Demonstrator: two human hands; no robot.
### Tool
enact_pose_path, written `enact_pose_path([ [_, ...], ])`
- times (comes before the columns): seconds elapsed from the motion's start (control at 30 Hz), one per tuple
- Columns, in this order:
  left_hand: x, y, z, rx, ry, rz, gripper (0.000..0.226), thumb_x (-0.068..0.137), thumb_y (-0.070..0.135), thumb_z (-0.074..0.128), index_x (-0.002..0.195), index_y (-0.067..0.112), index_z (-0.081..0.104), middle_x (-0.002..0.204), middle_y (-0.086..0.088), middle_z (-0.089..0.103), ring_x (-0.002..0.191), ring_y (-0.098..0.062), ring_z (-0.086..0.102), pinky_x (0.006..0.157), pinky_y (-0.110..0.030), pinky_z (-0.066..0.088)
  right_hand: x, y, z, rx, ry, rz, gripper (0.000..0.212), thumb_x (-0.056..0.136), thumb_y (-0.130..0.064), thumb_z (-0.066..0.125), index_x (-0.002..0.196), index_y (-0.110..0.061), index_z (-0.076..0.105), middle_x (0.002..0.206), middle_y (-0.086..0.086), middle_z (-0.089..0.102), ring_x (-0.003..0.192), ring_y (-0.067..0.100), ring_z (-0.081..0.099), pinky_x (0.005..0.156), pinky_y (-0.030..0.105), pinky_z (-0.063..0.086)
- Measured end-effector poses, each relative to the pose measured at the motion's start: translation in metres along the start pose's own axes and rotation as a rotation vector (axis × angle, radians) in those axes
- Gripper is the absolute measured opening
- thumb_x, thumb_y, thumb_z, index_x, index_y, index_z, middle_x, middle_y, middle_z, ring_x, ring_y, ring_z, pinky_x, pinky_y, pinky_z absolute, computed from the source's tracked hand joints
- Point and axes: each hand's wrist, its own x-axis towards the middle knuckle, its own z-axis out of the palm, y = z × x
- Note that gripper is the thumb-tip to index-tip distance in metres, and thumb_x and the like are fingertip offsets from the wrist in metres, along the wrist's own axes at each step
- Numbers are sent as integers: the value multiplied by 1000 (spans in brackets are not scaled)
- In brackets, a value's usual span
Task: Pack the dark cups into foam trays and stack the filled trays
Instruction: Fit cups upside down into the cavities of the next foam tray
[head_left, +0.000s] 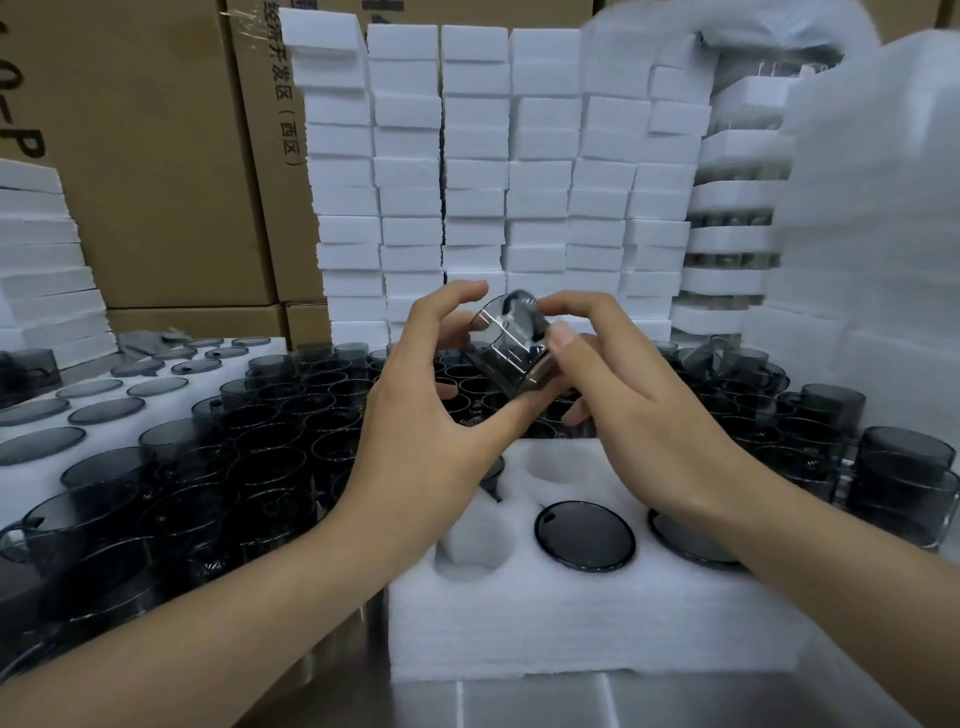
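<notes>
A dark, see-through cup (506, 345) is held tilted in mid-air between a packer's two hands, above the far edge of a white foam tray (571, 623). The left hand (431, 415) cradles it from below and the side with curled thumb and fingers. The right hand (623, 405) grips the other side, thumb pressed to the wall.

In the tray, two cups (584, 535) sit in the front pockets. A back pocket (550, 465) lies open just under the hands, and the front-left pocket (472, 540) appears to hold a loose scrap of foam.

Unpacked cups (270, 447) crowd the table to the left and behind the tray. Beyond them rise stacked foam trays (478, 171) and cardboard cartons (156, 156).

The smooth plastic could slip from the grip and fall among the crowded cups. A cup lowered at this tilt may catch on the pocket's rim and tear the soft foam. If the scrap stays in its pocket, a cup placed there would likely sit proud and leave the next stacked tray uneven.
</notes>
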Motion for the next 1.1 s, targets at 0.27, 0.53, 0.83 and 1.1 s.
enact_pose_path([
  [0.27, 2, -6, -3, 56, -58, -39, 66, 85, 23, 89, 143, 43, 62, 123, 25, 72, 124, -2, 63, 102, -30, 52, 1, 2, -3, -116, 93, -51, 28, 106, -59, 44, 131, -47, 52, 110, -20, 66, 98, 3, 68, 76, 16, 50],
  [0.53, 2, -4, -1, 147, -63, 99, 59, 79, 7, 86, 130, 33, 69, 125, 19, 66, 127, -7, 60, 104, -22, 48, -1, -3, 0, -470, 206, -212, 19, 105, -48, 45, 118, -44, 58, 107, -19, 60, 96, 6, 62, 76, 42, 56],
  [0.83, 1, -5, -2, 133, -71, 202, 63, 77, 6, 88, 132, 32, 69, 134, 15, 59, 135, -11, 56, 106, -18, 45, 4, 6, -4, -467, 170, -74, 20, 110, -39, 45, 111, -38, 65, 93, -15, 69, 87, 10, 65, 80, 45, 54],
  [1.1, 1, -1, -2, 103, -75, 218, 61, 79, 5, 86, 133, 28, 70, 136, 10, 58, 135, -14, 56, 101, -23, 50, -3, -7, 0, -419, 49, -143, 50, 94, -73, 48, 136, -46, 56, 126, -25, 63, 123, 4, 57, 102, 40, 50],
])
